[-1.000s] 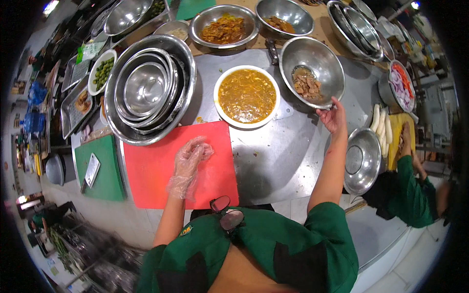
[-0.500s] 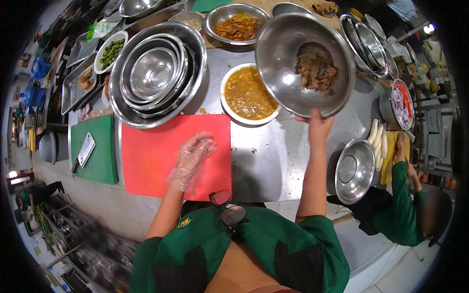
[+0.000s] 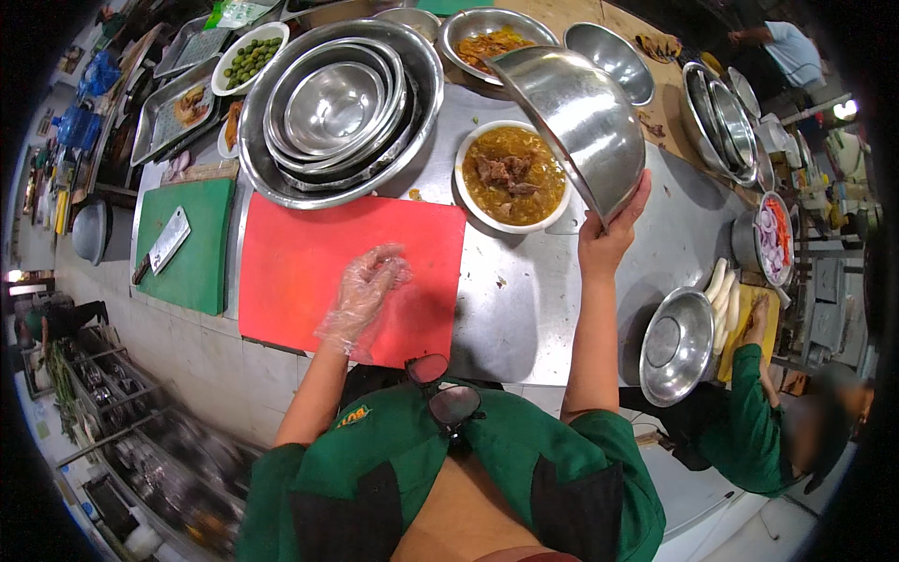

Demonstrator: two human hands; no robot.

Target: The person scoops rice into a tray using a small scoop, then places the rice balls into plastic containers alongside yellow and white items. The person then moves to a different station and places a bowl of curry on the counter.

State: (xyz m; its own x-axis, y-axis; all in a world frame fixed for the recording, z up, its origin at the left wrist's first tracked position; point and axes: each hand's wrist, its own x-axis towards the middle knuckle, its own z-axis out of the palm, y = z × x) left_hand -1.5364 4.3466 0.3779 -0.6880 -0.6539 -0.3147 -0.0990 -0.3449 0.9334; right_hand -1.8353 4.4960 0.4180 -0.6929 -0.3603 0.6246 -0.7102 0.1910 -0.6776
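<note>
My right hand (image 3: 613, 220) grips the rim of a large steel mixing bowl (image 3: 585, 112), which is tipped steeply to the left with its shiny underside facing me. Below its lowered edge sits a round white dish (image 3: 465, 195) of yellow-brown soupy food. Brown meat pieces (image 3: 506, 176) lie in the middle of that dish. The inside of the tilted bowl is mostly hidden. In a clear plastic glove, my left hand (image 3: 365, 292) hovers at the red cutting board (image 3: 281, 290), its fingers loosely curved and nothing visible in them.
Nested steel bowls (image 3: 412, 159) stand left of the dish. A cleaver (image 3: 169, 242) lies on a green board (image 3: 201, 281). Behind are a bowl of orange-brown food (image 3: 487, 45) and a steel bowl (image 3: 609, 66). At right, a co-worker's hand (image 3: 757, 318) is near long white vegetables (image 3: 723, 300).
The steel bowl has tipped over toward the white dish. The meat that was in the bowl now shows in the dish. My left hand has stayed over the red board.
</note>
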